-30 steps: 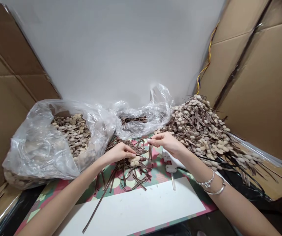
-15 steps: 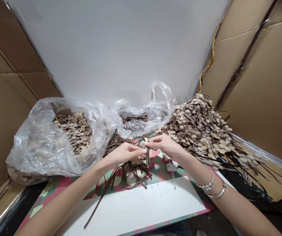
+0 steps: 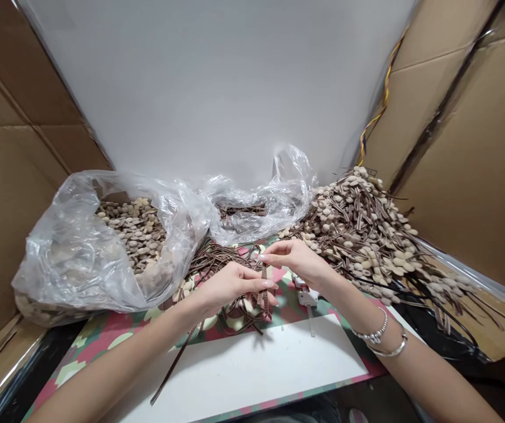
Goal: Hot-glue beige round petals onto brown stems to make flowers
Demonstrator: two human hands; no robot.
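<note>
Between my hands hangs a short brown ribbon (image 3: 265, 271) with pale stripes. My right hand (image 3: 299, 259) pinches its upper end between thumb and fingertips. Lower down, my left hand (image 3: 230, 285) is closed on the ribbon, its thumb in front and fingers behind. Whether a small piece sits in the right fingertips is hidden. Below and behind the hands lies a tangle of similar ribbons (image 3: 217, 255), with a few beige flower-shaped pieces (image 3: 184, 291) beside it. A white glue gun (image 3: 307, 297) rests just right of the hands, its nozzle toward me.
At left, a clear plastic bag (image 3: 80, 258) holds many beige flower pieces. Another plastic bag (image 3: 288, 205) with ribbons stands behind. A heap of ribboned flower pieces (image 3: 358, 229) fills the right. A white board (image 3: 274, 364) lies in front; cardboard walls (image 3: 472, 153) flank the table.
My left hand has moved slightly right and down along the ribbon, its fingers now lower behind it. My right hand stays nearly in place, still pinching the upper end.
</note>
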